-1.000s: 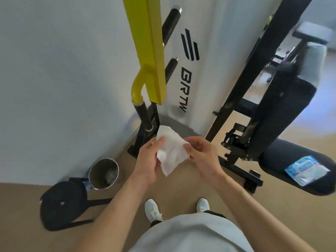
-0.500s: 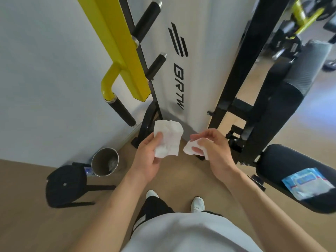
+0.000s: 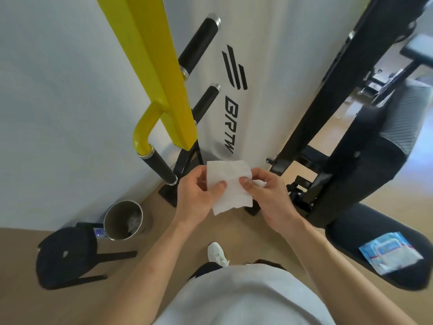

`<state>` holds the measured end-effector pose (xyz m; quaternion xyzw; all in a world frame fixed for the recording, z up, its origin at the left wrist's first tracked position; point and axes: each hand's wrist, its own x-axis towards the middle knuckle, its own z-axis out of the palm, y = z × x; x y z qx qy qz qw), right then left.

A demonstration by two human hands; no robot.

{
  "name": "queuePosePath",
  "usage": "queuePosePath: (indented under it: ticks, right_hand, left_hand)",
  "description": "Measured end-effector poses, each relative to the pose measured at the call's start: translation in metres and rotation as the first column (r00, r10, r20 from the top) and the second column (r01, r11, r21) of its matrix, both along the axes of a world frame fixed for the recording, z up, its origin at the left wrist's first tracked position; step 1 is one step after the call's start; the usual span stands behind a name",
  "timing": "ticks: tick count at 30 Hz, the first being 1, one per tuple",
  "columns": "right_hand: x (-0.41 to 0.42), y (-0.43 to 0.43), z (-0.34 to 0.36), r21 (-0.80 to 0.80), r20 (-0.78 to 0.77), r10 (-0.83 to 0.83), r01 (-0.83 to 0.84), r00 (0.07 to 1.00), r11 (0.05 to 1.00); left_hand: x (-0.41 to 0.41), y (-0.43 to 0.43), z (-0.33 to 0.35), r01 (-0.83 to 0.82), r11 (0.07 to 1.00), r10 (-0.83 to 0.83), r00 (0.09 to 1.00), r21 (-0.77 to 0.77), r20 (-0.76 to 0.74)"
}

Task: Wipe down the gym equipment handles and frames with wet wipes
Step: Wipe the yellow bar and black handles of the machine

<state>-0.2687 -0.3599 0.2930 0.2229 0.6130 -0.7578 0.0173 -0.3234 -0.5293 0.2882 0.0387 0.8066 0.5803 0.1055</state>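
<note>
Both hands are close together, each pinching one white wipe [image 3: 230, 184]: the left hand [image 3: 196, 195] holds its left edge, the right hand [image 3: 269, 198] its right edge. The wipe hangs spread just below the yellow bar [image 3: 159, 66], right of the bar's black grip [image 3: 160, 168]. A pack [image 3: 393, 254] lies well right of the bar

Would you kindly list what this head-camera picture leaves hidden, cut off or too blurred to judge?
All in the head view:
Wipe pack on the bench pad: print blurred, unreadable.
Metal bin: something pale inside, too blurred to name.
White scrap at the right hand: fingers hide whether it belongs to the wipe that the left hand also pinches.
Yellow frame: top cut off by the upper edge.
</note>
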Motion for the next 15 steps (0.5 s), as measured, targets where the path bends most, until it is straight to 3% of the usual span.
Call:
queuePosePath:
  ticks: [3, 10, 15]
  right_hand:
    - [-0.010, 0.001, 0.000, -0.020, -0.009, -0.016, 0.016, 1.000, 1.000]
    - [-0.030, 0.019, 0.006, -0.388, -0.040, 0.129, -0.134, 0.991, 0.912]
    - [-0.044, 0.037, -0.001, -0.449, -0.044, 0.178, -0.179, 0.983, 0.876]
  left_hand:
    - [-0.015, -0.006, -0.007, 0.012, 0.998, -0.013, 1.000, -0.059, -0.014]
    - [-0.038, -0.006, -0.004, -0.061, 0.942, -0.049, 0.947, 0.330, 0.317]
    - [-0.040, 0.009, 0.003, -0.224, 0.779, -0.151, 0.840, 0.586, 0.521]
